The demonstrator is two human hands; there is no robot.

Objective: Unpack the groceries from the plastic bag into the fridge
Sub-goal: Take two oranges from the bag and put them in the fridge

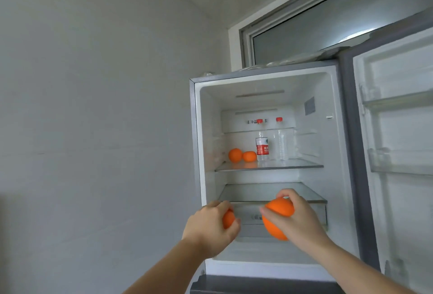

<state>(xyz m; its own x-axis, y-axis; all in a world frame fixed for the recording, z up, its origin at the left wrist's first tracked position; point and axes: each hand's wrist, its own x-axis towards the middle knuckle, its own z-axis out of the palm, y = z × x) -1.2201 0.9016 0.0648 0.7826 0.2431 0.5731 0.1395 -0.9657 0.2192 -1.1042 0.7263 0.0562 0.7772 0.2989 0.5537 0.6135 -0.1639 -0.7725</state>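
The fridge (pixel 199 129) stands open in front of me. My left hand (pixel 210 225) grips a small orange (pixel 227 219), mostly hidden by my fingers, at the fridge's lower left. My right hand (pixel 296 217) holds a larger orange (pixel 275 217) in front of the lower glass shelf (pixel 257 196). On the upper glass shelf (pixel 304 166) sit two oranges (pixel 235 155) at the left and two clear water bottles (pixel 262 146) with red caps beside them. The plastic bag is out of view.
The fridge door (pixel 398 153) is swung open to the right, its door racks (pixel 398 100) holding nothing I can see. A drawer (pixel 253 217) lies under the lower shelf. A plain wall (pixel 93 106) fills the left, a window (pixel 328 24) is above the fridge.
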